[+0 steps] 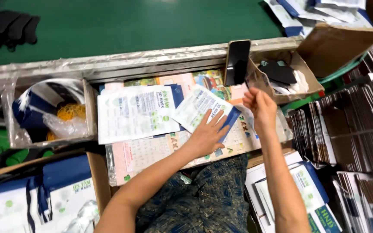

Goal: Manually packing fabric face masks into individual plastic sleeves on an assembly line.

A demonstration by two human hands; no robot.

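The left hand lies flat with fingers spread on a white and blue packet, just right of the frame's middle, pinning it to the paper-covered worktop. The right hand is raised beside it with fingertips pinched together near a clear plastic bag; whether they actually grip the film or something thin is hard to tell from this angle.

To do this well, the flat palm should keep the packet from sliding while the pinching fingers work, and the pressure should sit on the packet's middle so its blue end stays free.

Room is tight. A stack of similar packets lies touching on the left. A dark phone stands propped just above the right hand, close enough to be knocked. Behind it a small cardboard box holds dark pieces. The metal rail of the green belt closes off the top. A box with yellow bands sits at middle left, and stacks of flat cartons crowd the right edge. The freest room is the lower worktop, toward the person's lap.
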